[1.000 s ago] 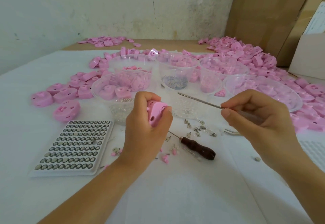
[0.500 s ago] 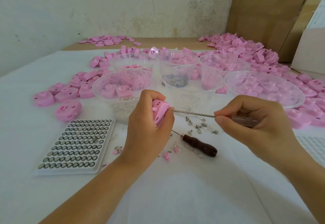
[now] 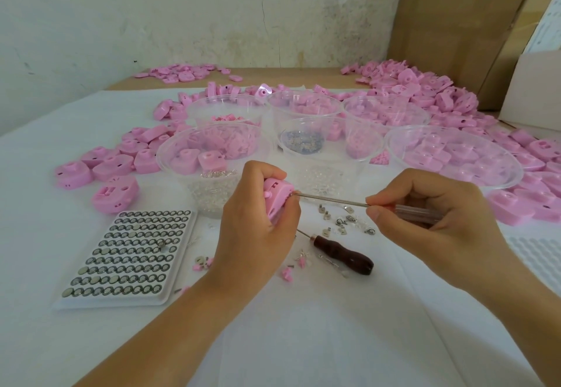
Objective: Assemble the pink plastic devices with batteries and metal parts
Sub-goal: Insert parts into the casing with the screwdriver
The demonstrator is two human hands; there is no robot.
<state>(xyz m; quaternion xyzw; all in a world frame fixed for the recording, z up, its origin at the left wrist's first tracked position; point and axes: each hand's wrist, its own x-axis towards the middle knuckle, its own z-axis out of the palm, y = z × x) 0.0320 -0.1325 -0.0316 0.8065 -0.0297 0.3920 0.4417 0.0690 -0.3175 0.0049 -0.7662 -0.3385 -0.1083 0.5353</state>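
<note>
We hold a device (image 3: 277, 196) in our left hand (image 3: 258, 231), over the middle of the bench (image 3: 303, 341). That grip is curled tight round it. Our right hand (image 3: 434, 222) pinches a thin tool (image 3: 334, 200), its grip narrow round the clear handle. The tool's tip touches the right side of the device. Small metal parts (image 3: 343, 224) lie on the bench under the thin tool. A brown tool (image 3: 343, 255) lies near them. A battery tray (image 3: 127, 253) sits toward the left edge. Clear bowls (image 3: 182, 184) stand behind our hands. Pink shells (image 3: 425, 95) pile up by the far right corner.
</note>
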